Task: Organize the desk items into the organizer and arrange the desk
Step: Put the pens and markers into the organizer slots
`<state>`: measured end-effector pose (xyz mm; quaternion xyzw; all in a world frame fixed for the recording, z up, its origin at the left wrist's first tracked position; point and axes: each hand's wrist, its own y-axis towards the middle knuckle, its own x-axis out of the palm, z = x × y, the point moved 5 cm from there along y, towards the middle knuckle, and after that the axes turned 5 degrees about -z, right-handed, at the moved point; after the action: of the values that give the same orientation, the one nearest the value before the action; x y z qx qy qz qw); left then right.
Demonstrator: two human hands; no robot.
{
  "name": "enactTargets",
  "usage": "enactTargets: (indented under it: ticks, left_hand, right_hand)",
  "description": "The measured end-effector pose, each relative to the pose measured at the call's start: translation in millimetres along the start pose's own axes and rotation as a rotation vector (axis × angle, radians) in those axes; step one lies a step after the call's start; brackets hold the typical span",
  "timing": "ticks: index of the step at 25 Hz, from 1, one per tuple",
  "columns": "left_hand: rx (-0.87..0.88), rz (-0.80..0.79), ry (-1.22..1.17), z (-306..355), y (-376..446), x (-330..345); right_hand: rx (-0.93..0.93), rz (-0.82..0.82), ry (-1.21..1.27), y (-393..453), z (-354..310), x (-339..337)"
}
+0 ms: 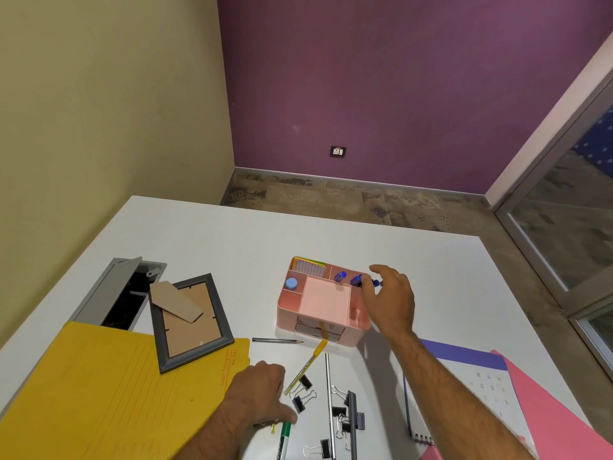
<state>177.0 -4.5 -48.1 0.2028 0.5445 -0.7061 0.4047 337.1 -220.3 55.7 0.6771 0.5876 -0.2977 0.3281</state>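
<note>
Pink organizer (288, 310), yellow folder (99, 393), blue markers (340, 276), purple wall (365, 78).
</note>
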Motion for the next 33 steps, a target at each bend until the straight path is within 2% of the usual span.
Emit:
enactTargets:
  ticks: [3,9,12,14,18,21,25,29,33]
  left_hand:
    - [-0.127,0.173,-0.027,-11,-5,-4]
    - [-0.187,0.14,-0.159,-18,-8,5]
    - [-0.199,0.146,-0.186,-13,-12,5]
    - [-0.215,0.17,-0.269,-14,-13,2]
    - [-0.265,0.33,-0.694,-19,-11,-12]
    - [-0.258,0.371,-1.001,-18,-10,-23]
    - [-0.272,0.395,-1.355,-11,-11,-31]
    - [-0.245,0.384,-1.626,0,-10,-33]
    - [-0.15,0.349,-1.716,6,-11,-42]
  right_hand:
    - [-0.029,0.04,0.043,-10,3,-1]
    - [-0.121,0.049,0.152,-36,-2,6]
    - [-0.134,-0.033,0.218,-54,-8,18]
    - [-0.138,-0.162,0.294,-71,-9,32]
    - [-0.219,-0.402,0.36,-108,-15,54]
    - [-0.274,-0.48,0.371,-126,-22,61]
    - [-0.208,-0.537,0.4,-135,-28,64]
    - [-0.123,-0.476,0.508,-134,-35,61]
    - [-0.191,-0.345,0.443,-114,-46,51]
